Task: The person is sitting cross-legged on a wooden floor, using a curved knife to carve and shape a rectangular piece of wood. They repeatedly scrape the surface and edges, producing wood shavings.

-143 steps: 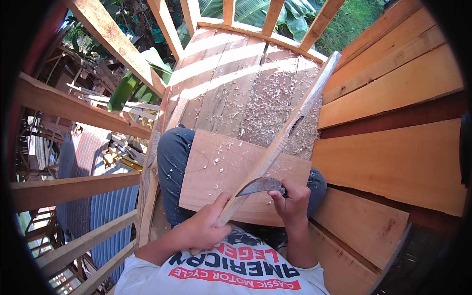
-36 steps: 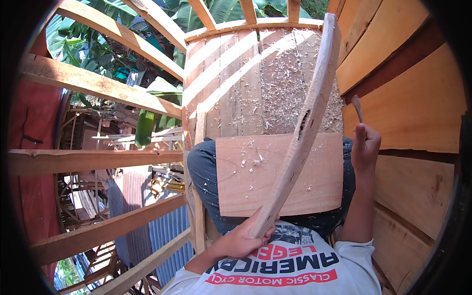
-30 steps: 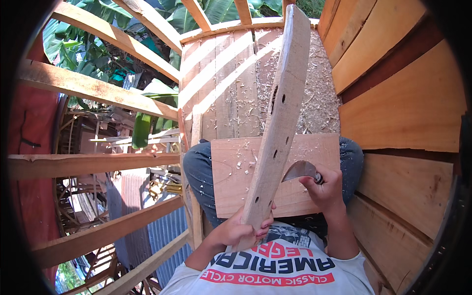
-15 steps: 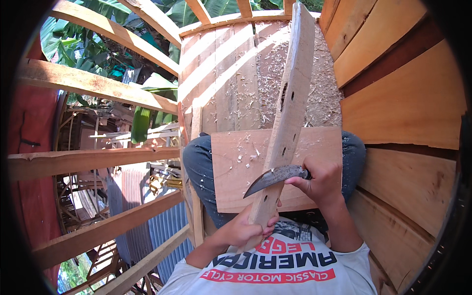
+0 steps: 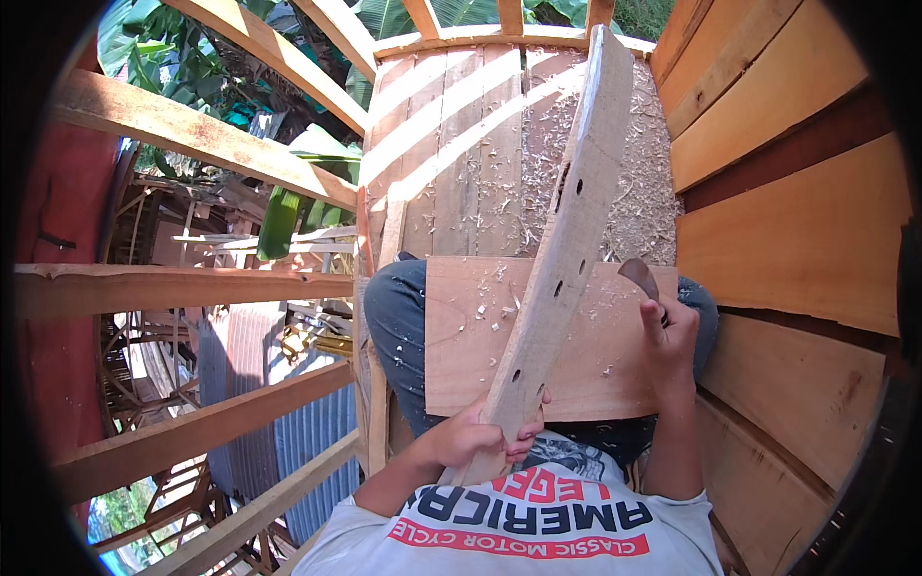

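My left hand (image 5: pixel 473 438) grips the lower end of a long, slightly curved wooden plank (image 5: pixel 567 259), which tilts up and away from me. Several dark oval holes run along the plank. My right hand (image 5: pixel 669 336) is wrapped round a knife's handle, to the right of the plank and apart from it. The broad, dark blade of the knife (image 5: pixel 639 278) points up and to the left. Under the plank a flat rectangular board (image 5: pixel 461 346) rests across my lap, with a few wood chips on it.
Shavings (image 5: pixel 643 192) cover much of the plank floor (image 5: pixel 461 163) ahead. Slatted wooden boards (image 5: pixel 792 206) form a wall close on my right. On the left, wooden rails (image 5: pixel 192 283) stand with gaps between them; corrugated metal sheets (image 5: pixel 312 427) lie beyond.
My right hand has drawn the knife off the plank, to the right and slightly up, and the blade has turned. My left hand keeps its hold on the plank's lower end.
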The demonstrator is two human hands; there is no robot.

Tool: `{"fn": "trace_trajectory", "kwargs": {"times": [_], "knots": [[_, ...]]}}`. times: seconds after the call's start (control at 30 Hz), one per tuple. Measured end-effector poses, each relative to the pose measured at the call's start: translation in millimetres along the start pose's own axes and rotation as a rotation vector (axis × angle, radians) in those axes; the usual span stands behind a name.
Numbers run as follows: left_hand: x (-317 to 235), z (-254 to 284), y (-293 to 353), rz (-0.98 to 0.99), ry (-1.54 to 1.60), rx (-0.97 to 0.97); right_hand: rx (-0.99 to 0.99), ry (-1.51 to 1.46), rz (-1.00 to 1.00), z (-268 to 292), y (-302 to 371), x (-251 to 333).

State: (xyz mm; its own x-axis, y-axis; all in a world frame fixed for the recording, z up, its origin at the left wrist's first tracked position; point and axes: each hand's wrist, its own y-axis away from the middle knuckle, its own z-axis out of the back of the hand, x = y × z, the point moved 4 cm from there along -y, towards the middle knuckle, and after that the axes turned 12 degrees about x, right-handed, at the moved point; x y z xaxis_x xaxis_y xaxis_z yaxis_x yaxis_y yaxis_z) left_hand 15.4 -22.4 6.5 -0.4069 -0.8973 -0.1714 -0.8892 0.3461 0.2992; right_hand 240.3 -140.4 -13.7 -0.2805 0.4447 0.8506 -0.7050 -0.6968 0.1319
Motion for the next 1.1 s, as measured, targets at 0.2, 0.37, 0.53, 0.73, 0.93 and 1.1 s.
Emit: {"fn": "trace_trajectory", "kwargs": {"times": [0.2,0.37,0.53,0.73,0.93,1.1], "knots": [[-24,-1,-16,-0.106,-0.219,-0.015,0.146,-0.297,0.003,-43,35,1],[-43,-6,-18,-0.192,-0.816,-0.301,0.191,-0.220,0.088,-35,36,19],[-50,-29,-7,-0.149,-1.079,-0.436,0.077,0.047,0.270,-20,28,43],[-36,-35,1,0.002,-1.126,-0.409,0.014,0.342,0.367,-6,10,59],[-40,-52,6,-0.036,-1.274,-0.444,-0.036,0.536,0.467,6,-5,58],[-30,-44,10,-0.050,-1.267,-0.452,-0.066,0.500,0.484,8,-15,54]]}}
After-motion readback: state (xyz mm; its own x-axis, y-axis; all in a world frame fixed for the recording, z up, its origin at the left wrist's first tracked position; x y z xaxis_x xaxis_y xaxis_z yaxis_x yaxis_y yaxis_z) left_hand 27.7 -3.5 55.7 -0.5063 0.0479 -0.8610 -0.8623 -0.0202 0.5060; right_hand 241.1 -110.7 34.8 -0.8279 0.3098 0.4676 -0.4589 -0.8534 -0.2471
